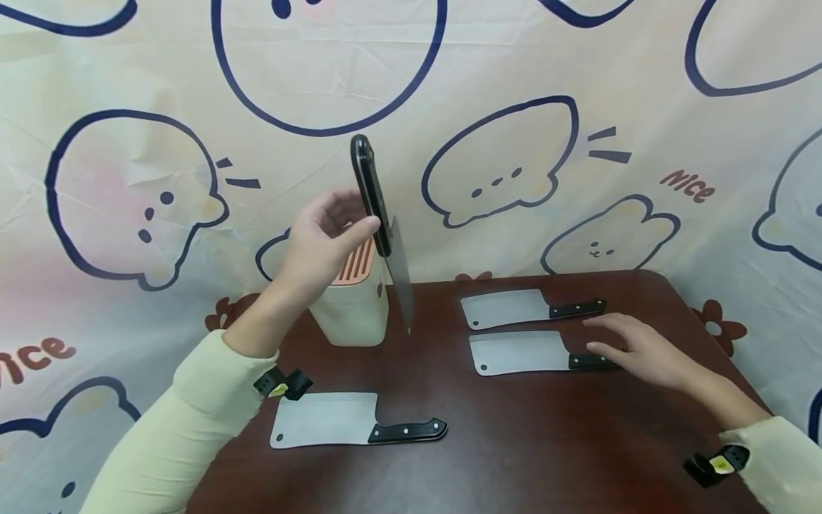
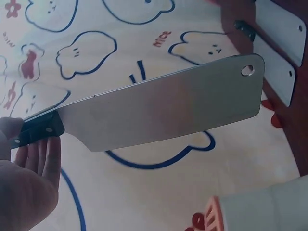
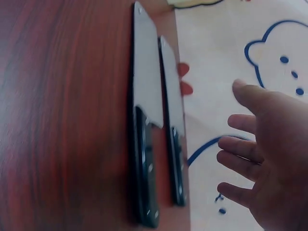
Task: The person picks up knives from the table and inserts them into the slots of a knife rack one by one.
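My left hand (image 1: 317, 239) grips the black handle of a cleaver (image 2: 168, 106), thumb on one side and fingers on the other. The blade points down in the head view, beside a cream knife block (image 1: 352, 314) with a slotted pink top. In the left wrist view the blade shows broadside, with a hole near its far corner. My right hand (image 1: 655, 357), fingers spread and holding nothing, hovers by the handles of two cleavers lying at the right, a nearer one (image 1: 519, 353) and a farther one (image 1: 504, 309).
Another cleaver (image 1: 326, 420) lies near the front left of the dark brown table (image 1: 514, 442), its handle to the right. A cloth with cartoon drawings (image 1: 359, 71) hangs behind the table and along its right side.
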`<state>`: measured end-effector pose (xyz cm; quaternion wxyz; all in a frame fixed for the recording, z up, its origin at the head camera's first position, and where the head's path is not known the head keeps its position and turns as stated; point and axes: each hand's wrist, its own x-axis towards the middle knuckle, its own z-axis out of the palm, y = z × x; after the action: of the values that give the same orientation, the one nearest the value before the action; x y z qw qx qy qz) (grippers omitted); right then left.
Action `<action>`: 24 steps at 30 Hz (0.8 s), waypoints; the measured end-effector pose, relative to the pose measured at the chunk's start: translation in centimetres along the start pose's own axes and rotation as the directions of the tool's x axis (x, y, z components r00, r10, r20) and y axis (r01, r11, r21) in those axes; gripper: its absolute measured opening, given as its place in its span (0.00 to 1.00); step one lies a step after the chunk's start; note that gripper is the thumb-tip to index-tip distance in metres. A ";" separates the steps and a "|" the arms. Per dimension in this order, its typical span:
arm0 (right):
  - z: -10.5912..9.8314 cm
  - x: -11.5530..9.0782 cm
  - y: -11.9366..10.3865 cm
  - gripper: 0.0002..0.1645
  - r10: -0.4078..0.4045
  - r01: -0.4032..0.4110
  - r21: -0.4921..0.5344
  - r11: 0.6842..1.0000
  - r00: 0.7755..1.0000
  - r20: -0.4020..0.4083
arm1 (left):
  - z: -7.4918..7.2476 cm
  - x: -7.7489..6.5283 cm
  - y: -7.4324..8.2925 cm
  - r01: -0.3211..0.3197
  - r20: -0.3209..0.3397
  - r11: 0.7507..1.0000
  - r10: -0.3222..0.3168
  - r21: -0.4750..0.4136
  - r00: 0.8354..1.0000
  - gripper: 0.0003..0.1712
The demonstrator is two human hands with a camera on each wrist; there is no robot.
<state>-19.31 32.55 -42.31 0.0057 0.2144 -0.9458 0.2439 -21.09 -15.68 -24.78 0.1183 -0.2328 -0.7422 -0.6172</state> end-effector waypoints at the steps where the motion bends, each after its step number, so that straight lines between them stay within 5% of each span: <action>1: 0.1 -0.2 0.5 0.29 -0.001 0.001 -0.010 1.000 1.000 -0.004 | -0.3 0.1 0.1 -0.008 -0.012 1.000 0.008 0.000 1.000 0.21; 17: 0.6 -2.0 5.6 0.32 0.057 -0.057 -0.058 0.997 0.998 0.002 | -3.6 2.4 1.0 -0.120 -0.221 0.980 0.083 -0.162 0.972 0.17; 24: 1.5 -2.2 6.6 0.30 0.064 -0.062 -0.056 0.997 0.998 0.029 | -5.0 3.4 1.4 -0.145 -0.273 0.978 0.099 -0.153 0.957 0.19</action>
<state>-19.89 37.93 -46.89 -0.0107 0.1882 -0.9584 0.2145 -23.88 -19.67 -20.92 0.2337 -0.2031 -0.6482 -0.6957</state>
